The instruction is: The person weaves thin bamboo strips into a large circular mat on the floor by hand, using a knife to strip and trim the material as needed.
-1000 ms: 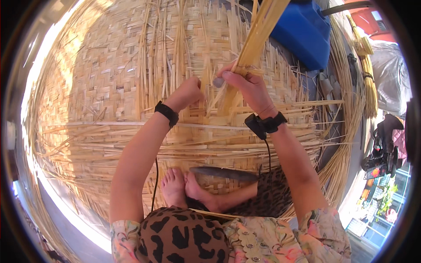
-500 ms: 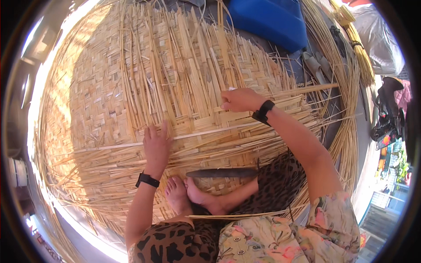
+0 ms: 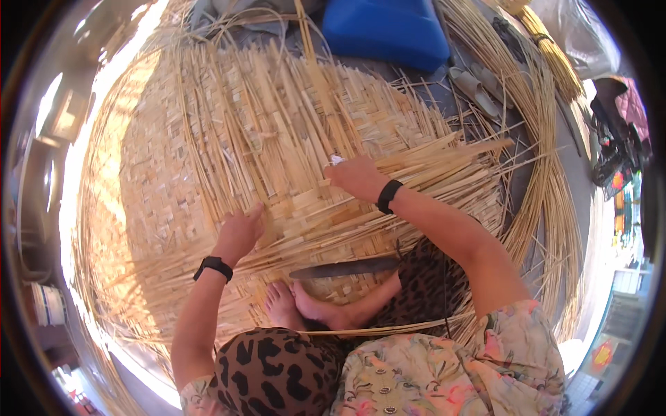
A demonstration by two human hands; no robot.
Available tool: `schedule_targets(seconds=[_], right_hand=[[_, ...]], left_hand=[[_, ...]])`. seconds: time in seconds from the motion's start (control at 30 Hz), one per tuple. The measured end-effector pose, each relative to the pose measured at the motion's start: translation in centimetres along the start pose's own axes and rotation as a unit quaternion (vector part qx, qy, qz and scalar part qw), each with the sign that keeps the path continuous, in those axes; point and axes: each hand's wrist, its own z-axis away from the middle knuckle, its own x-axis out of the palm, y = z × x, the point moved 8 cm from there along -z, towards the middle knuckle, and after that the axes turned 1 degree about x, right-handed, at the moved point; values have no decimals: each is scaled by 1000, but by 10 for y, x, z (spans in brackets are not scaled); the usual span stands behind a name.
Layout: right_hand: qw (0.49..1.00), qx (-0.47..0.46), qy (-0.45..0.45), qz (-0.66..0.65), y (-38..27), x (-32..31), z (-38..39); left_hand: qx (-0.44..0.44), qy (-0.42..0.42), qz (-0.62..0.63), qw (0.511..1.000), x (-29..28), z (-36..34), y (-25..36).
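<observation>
A large woven mat [image 3: 166, 152] of flat straw-coloured cane strips spreads before me, with many loose strip ends along its near and right parts. My right hand [image 3: 357, 177] is closed on a cane strip over the middle of the mat; a small white piece shows at its fingers. Lower and to the left, my left hand [image 3: 239, 232] rests on the weave, index finger stretched out and the others partly bent, nothing plainly held. Long upright strips [image 3: 277, 125] run away from me between and beyond both hands. A dark, flat, blade-like bar [image 3: 340, 268] lies just in front of my feet.
At the far side stands a blue plastic container [image 3: 385, 31]. Sandals [image 3: 475, 90] lie on the floor beyond the mat's right edge. A long bundle of loose strips [image 3: 548, 159] curves along the right, near a tied yellow bundle [image 3: 555, 55]. My bare feet [image 3: 305, 305] rest on the mat.
The whole view has shifted a little. My left hand's fingers, flat and spread before, are now more bent. The pale strip crossing beneath them no longer shows clearly. My right hand stays closed.
</observation>
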Motion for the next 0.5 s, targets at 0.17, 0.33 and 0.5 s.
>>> schedule_targets(seconds=[0.17, 0.33, 0.5], right_hand=[[983, 114, -4, 145, 84, -70, 44], [963, -59, 238, 109, 19, -152, 45], [947, 125, 238, -174, 103, -130, 30]], left_hand=[[104, -74, 149, 980, -71, -61, 39], [135, 199, 241, 940, -152, -170, 197], [-40, 43, 659, 750, -82, -205, 126]])
